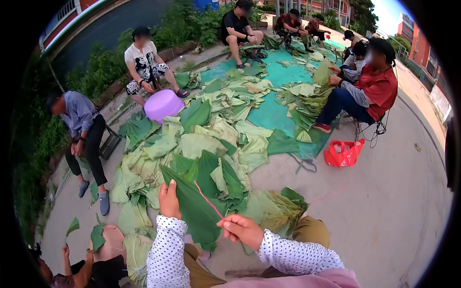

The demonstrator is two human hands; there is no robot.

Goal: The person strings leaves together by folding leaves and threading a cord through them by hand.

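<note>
My left hand is closed on the left edge of a large green leaf, which hangs in front of my knees. My right hand, to the right of the leaf, pinches the lower end of a thin pink string. The string runs up and left across the leaf's face, its upper end near the leaf's paler part. Just beyond my hands lies a broad heap of leaves, some fresh green and others pale and dry. Beside my right knee rests a stack of folded leaves.
A purple basin stands left of the heap. Teal sheeting lies under part of it. A red bag is on the ground at right. Several seated people surround the leaves; one person's hands hold a leaf at lower left.
</note>
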